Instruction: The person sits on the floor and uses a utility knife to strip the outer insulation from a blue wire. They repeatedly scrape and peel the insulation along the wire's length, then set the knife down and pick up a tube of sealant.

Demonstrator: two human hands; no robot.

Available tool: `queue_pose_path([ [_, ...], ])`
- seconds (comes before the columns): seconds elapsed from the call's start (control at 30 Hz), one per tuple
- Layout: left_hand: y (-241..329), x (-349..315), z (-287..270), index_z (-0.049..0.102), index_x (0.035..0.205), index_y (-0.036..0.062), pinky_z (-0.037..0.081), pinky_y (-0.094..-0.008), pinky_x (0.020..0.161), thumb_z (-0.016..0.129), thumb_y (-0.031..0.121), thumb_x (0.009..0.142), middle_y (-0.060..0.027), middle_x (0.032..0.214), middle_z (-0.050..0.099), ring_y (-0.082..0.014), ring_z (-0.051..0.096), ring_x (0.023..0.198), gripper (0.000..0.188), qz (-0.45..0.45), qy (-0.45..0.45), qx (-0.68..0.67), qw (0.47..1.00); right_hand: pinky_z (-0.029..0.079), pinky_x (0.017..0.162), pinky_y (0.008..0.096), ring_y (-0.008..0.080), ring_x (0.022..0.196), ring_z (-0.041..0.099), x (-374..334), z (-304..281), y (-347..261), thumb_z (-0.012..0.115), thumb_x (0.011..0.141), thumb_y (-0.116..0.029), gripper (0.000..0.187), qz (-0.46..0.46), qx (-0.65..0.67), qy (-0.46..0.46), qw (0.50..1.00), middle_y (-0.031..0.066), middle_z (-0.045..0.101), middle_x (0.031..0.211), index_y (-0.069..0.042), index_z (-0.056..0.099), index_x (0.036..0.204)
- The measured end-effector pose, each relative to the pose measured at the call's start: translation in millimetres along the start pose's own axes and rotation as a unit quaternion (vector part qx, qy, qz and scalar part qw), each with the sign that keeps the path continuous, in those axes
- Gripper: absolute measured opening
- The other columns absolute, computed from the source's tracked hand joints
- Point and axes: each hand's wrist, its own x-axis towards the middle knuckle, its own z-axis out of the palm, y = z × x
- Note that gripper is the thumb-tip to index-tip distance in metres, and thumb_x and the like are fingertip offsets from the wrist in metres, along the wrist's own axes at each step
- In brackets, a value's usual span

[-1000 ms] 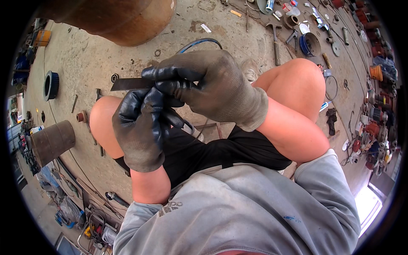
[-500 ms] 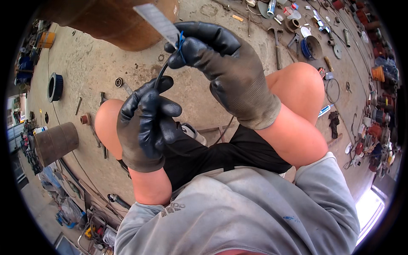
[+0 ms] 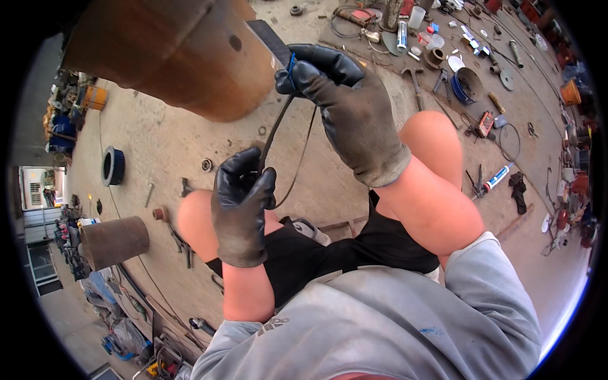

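Observation:
My right hand (image 3: 358, 117), in a grey glove with black coated fingers, pinches a flat metal strip (image 3: 271, 43). A blue tie (image 3: 292, 69) is wrapped round the strip right at my fingertips. Down from that pinch curves a black cable (image 3: 277, 125), and my left hand (image 3: 244, 206), gloved the same way, has it between thumb and fingers. A thinner dark loop of it hangs between the two hands. The strip's far end overlaps the rusty drum in this view; whether they touch I cannot tell.
A large rusty drum (image 3: 177, 57) stands ahead, with a smaller rusty cylinder (image 3: 115, 243) at left. On the floor to the right lie a hammer (image 3: 415, 88), a blue-rimmed ring (image 3: 467, 85), a red meter (image 3: 486, 124) and a sealant tube (image 3: 498, 177). A black ring (image 3: 113, 166) sits at left.
My hands have drawn farther apart, with more black cable showing between them. The view has shifted, so the drum fills more of it. The strip now looks darker.

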Motion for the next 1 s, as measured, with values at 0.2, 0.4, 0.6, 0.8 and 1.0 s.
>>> queue_pose_path([
  [0.2,30.4,0.7,4.3,0.073,0.118,-0.0052,0.053,-0.0271,0.065,0.077,0.002,0.098,-0.0071,0.091,0.072,-0.013,0.064,0.072,0.021,0.083,0.088,0.077,0.99,0.057,0.09,0.0282,0.0124,0.097,0.073,13.0,7.9,-12.0,0.073,0.105,-0.015,0.031,-0.035,-0.042,-0.084,0.995,0.0087,0.079,0.104,0.004,0.071,0.13],
  [0.4,45.2,11.7,5.5,0.072,0.124,-0.0091,0.052,-0.0275,0.063,0.07,0.003,0.103,-0.0071,0.087,0.071,-0.0134,0.064,0.069,0.024,0.066,0.049,0.064,0.995,0.058,0.086,0.0293,0.011,0.098,0.072,2.0,15.5,4.5,0.074,0.105,-0.019,0.032,0.03,-0.048,-0.144,0.988,0.0068,0.078,0.104,0.001,0.072,0.13],
  [0.6,21.4,23.9,-9.6,0.07,0.126,-0.0099,0.047,-0.0265,0.058,0.063,0.01,0.109,-0.0039,0.079,0.064,-0.0116,0.057,0.062,0.028,0.03,0.017,0.055,0.998,0.054,0.08,0.0269,0.0095,0.092,0.068,-13.5,11.8,31.0,0.07,0.108,-0.022,0.033,0.086,0.006,-0.042,0.995,0.0036,0.076,0.105,-0.001,0.066,0.134],
  [0.8,-1.5,30.2,-19.0,0.063,0.138,-0.0107,0.045,-0.0268,0.056,0.06,0.015,0.11,-0.0039,0.081,0.063,-0.0134,0.058,0.066,0.038,-0.025,-0.033,0.012,0.999,0.05,0.075,0.0246,0.008,0.088,0.064,-31.5,-0.3,44.1,0.068,0.109,-0.021,0.031,0.112,-0.063,-0.029,0.991,0.0029,0.075,0.103,-0.001,0.065,0.133],
  [1.0,-5.8,39.6,-13.6,0.058,0.146,-0.0119,0.049,-0.0277,0.056,0.057,0.009,0.109,-0.0053,0.077,0.061,-0.0133,0.058,0.062,0.042,-0.06,-0.085,-0.069,0.992,0.051,0.08,0.0258,0.0089,0.087,0.062,-39.0,-10.5,57.7,0.068,0.11,-0.024,0.03,0.164,-0.043,-0.008,0.986,0.0036,0.073,0.101,-0.001,0.065,0.128],
])
